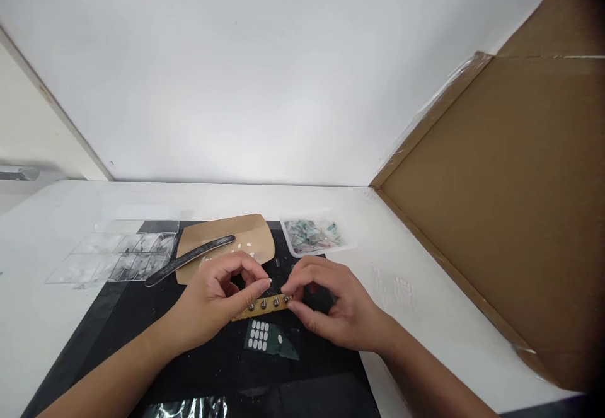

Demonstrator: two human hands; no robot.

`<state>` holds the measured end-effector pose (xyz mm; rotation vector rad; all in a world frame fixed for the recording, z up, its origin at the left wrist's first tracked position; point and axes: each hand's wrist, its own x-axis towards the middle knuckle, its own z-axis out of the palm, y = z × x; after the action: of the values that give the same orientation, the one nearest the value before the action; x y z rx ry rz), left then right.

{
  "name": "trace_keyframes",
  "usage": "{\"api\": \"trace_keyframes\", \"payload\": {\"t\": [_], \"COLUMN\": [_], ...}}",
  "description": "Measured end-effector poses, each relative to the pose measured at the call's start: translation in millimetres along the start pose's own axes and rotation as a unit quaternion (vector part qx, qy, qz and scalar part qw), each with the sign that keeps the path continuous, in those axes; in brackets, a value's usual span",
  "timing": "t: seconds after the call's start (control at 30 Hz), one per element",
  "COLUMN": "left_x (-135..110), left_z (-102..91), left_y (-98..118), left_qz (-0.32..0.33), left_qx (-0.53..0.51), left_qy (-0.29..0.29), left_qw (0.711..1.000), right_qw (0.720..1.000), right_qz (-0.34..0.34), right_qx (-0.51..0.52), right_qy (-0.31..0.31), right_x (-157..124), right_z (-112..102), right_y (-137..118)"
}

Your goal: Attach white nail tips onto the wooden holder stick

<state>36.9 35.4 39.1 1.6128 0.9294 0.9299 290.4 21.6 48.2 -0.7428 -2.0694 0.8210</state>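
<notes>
A black mat (203, 374) underlies the left hand (222, 292), in a pinch, and the right hand (331, 301), closed on the right end of a tan studded strip (270, 305), the former gripping a small white piece (270, 280).

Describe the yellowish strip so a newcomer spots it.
On the black mat, look between the left hand and right hand. The yellowish strip lies there, just beyond the sheet of white ovals. Only it carries a row of round metallic studs.

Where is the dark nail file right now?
In the head view, left of centre, the nail file lies slantwise over the tan card, its near end beside the clear compartment box.
</notes>
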Motion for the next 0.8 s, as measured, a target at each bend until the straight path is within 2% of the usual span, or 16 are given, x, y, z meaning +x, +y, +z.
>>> {"api": "trace_keyframes", "payload": {"t": [0.13,0.3,0.43,0.63,0.8], "left_x": [-1.5,-1.5,-0.4,-0.2,0.4], "left_z": [6.4,6.3,5.2,4.2,2.3], "left_y": [0.1,-1.7,-2.4,-2.3,-5.4], "left_qz": [-0.016,-0.018,0.003,0.029,0.069], "left_qx": [-0.017,-0.017,0.007,0.031,0.054], "left_qy": [-0.017,-0.015,-0.012,-0.018,-0.028], "left_qw": [1.0,1.0,1.0,0.999,0.996], "right_qw": [0.994,0.991,0.99,0.989,0.991], "right_qz": [0.042,0.06,0.062,0.089,0.109], "right_qx": [0.068,0.096,0.088,0.09,0.063], "right_qy": [0.073,0.078,0.092,0.076,0.039], "right_x": [0.1,1.7,2.8,2.9,3.4], "right_z": [14.6,23.5,25.9,27.1,25.8], "right_y": [8.9,9.2,7.4,6.7,2.8]}}
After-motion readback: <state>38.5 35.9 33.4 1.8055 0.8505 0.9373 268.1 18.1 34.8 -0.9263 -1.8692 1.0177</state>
